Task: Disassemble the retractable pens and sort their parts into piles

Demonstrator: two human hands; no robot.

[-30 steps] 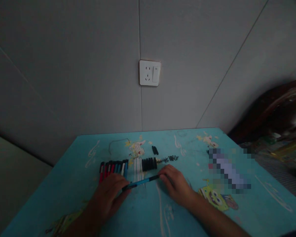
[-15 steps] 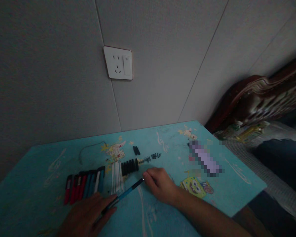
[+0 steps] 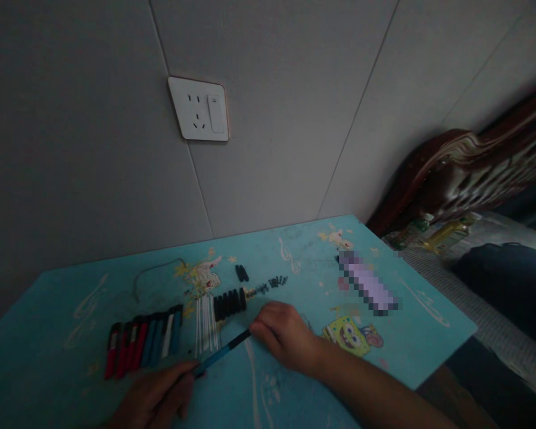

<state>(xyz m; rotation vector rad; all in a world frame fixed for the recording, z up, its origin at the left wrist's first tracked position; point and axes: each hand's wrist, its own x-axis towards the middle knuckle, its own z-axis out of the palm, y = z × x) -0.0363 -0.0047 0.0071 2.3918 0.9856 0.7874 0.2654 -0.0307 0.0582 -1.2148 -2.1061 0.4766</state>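
Note:
A blue pen with a black grip [image 3: 226, 350] slants between my two hands, above the front of the table. My left hand [image 3: 161, 390] is closed round its lower end. At the upper end, the fingertips of my right hand [image 3: 283, 333] pinch the tip, which they hide. Just behind the pen lie several thin white refills [image 3: 205, 326] side by side. Next to them is a row of black rubber grips [image 3: 230, 304], with two more black grips [image 3: 242, 273] farther back. Tiny dark parts [image 3: 277, 281] trail off to the right. Red, blue and white pen barrels [image 3: 143, 339] line up on the left.
The light-blue table [image 3: 312, 381] with cartoon prints stands against a grey wall with a white socket [image 3: 199, 110]. A blurred-out purple object [image 3: 368, 283] lies at the table's right. Beyond are bottles [image 3: 451, 233] and a dark wooden headboard [image 3: 464, 149].
My left hand has turned and its fingers have closed more round the pen. My right hand still pinches the tip. The whole view has shifted slightly.

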